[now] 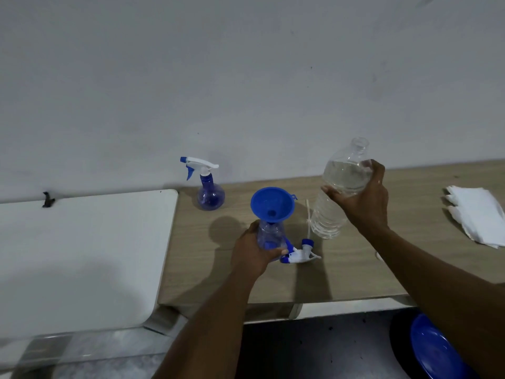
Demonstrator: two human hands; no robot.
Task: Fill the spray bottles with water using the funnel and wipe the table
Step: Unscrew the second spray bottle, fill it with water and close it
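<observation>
**Holding the water bottle (338, 192) beside the funnel (272, 205)**

Right hand (363, 198) grips the uncapped water bottle at center right. Its long axis is nearly upright, with the mouth pointing up and leaning slightly right. No label or writing I can read. Left hand (254, 253) wraps the open spray bottle (269, 236) at lower center on the table (355, 274), with the blue funnel upright in its neck. A loose spray head (300, 253) lies just right of it.
</observation>
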